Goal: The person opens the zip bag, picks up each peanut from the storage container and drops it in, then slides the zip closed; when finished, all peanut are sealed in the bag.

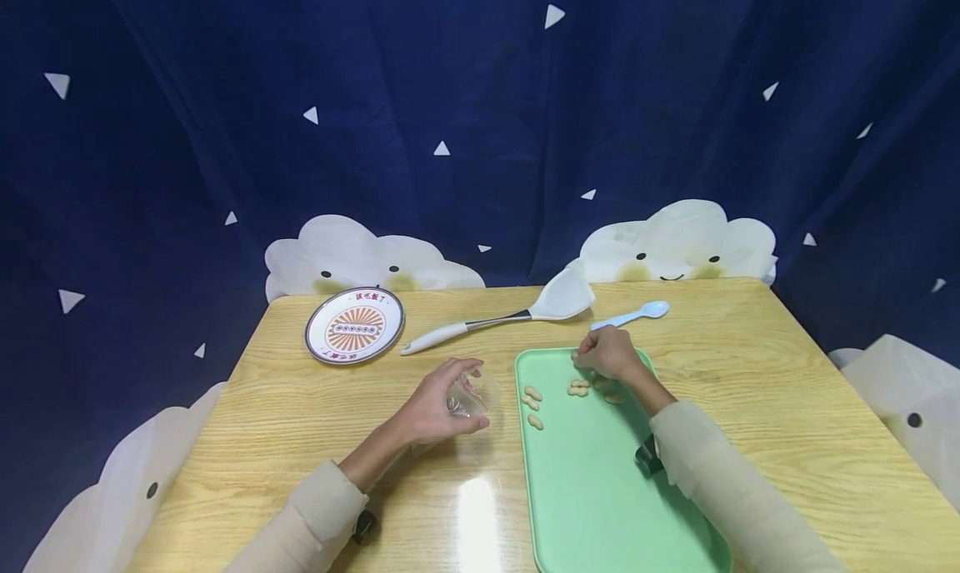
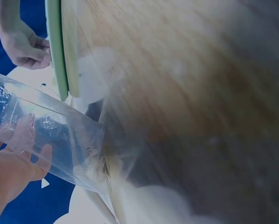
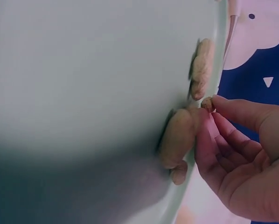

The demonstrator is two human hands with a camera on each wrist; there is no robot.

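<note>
My left hand (image 1: 438, 405) holds a clear plastic bag (image 2: 60, 126) above the table, left of a green tray (image 1: 585, 473). Its thumb and fingers curl round the bag; some of them show through the plastic in the left wrist view. Over the far end of the tray, my right hand (image 1: 611, 356) pinches a peanut (image 3: 208, 103) between thumb and fingertips. Close to those fingertips, other peanuts (image 3: 178, 139) lie on the tray. More peanuts (image 1: 535, 421) lie along the tray's left side, and a small group of peanuts (image 1: 578, 388) sits near its far middle.
A white plate (image 1: 355, 325) with a red and orange print stands at the back left. Behind the hands lies a spatula (image 1: 498, 319) with a white head and handle. A light blue spoon (image 1: 651, 310) is just beyond the tray. A dark blue curtain (image 1: 480, 98) hangs behind the table.
</note>
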